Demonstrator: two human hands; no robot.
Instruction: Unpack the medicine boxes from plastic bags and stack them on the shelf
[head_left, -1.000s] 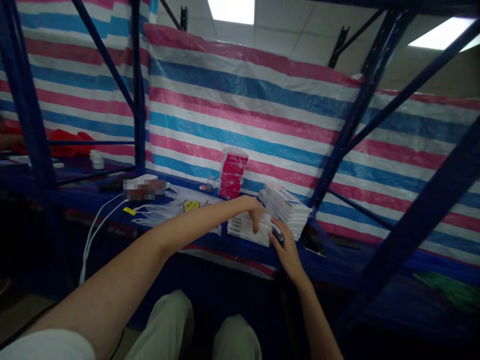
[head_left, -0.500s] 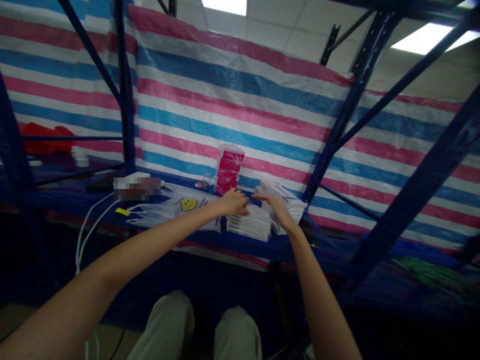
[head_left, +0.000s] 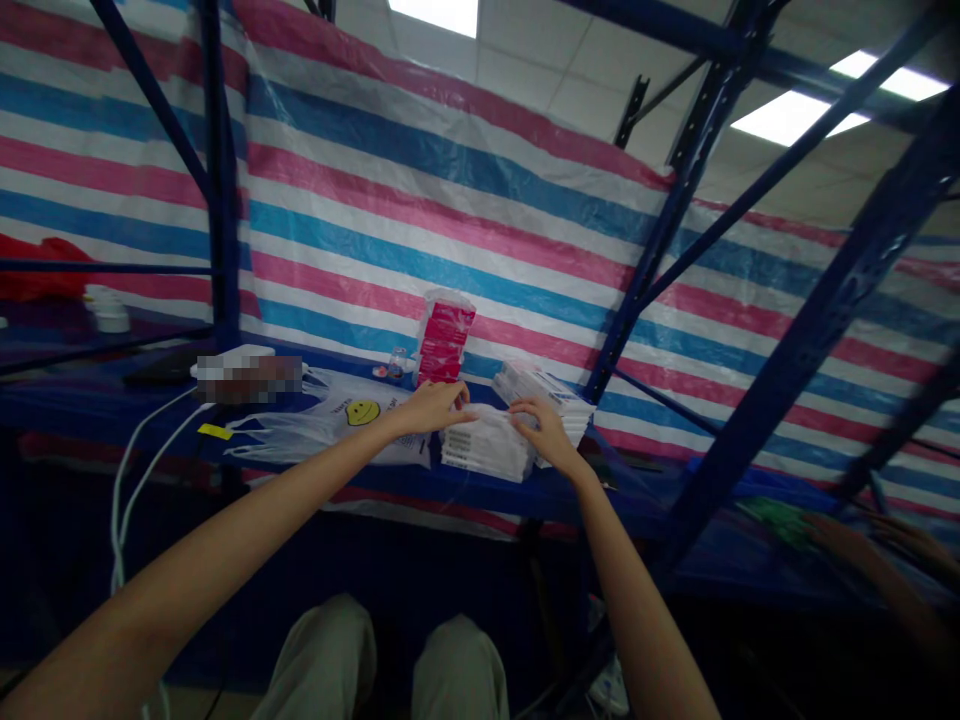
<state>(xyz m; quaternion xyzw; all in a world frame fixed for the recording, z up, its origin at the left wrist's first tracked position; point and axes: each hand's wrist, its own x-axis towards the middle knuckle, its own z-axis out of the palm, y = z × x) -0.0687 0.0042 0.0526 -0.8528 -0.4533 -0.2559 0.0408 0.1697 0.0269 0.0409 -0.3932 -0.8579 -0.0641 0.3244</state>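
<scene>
A stack of flat white boxes in clear plastic lies on the blue shelf, with rows of dark print on its front side. My left hand is at its upper left corner, fingers bent and closed on the wrapping. At the upper right edge, the bent fingers of my right hand grip the same stack. Exactly how the fingertips hold the plastic is too small to make out. Just behind stands a clear bag of pink-red boxes. To the right sits another white stack, partly behind my right hand.
A white plastic bag with a yellow smiley lies flat left of the stack. White cables hang over the front edge of the shelf. Blue rack posts flank the area. Another person's hand touches something green at far right.
My right hand has come down onto the stack's right edge, its fingers now bent. My left hand has shifted to the upper left corner. Another person's hands have appeared at far right.
</scene>
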